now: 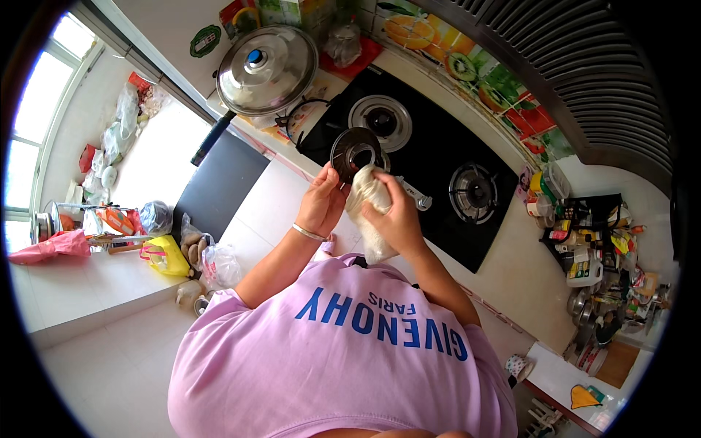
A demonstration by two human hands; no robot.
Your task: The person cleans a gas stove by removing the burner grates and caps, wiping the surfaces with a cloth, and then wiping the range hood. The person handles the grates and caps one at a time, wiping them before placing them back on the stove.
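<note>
My left hand (320, 203) grips the lower rim of a dark, shiny metal burner drip pan (350, 150), a dish-shaped ring with a hole in its middle. It is tilted up in front of the cooktop's near edge. In my right hand (398, 216) is a bunched off-white cloth (368, 205), whose top end meets the ring's right side. Behind them lies a black gas cooktop (421, 156). Its left burner (380, 120) has a silver ring around it and no pan support on it. The right burner (475, 191) carries a metal pan support.
A lidded pan (266, 71) stands left of the cooktop, its handle (212, 138) jutting over the counter edge. Beside it lies a black pan support (306, 123). The range hood (580, 71) hangs over the back right. Bottles and jars (583, 241) crowd the right counter.
</note>
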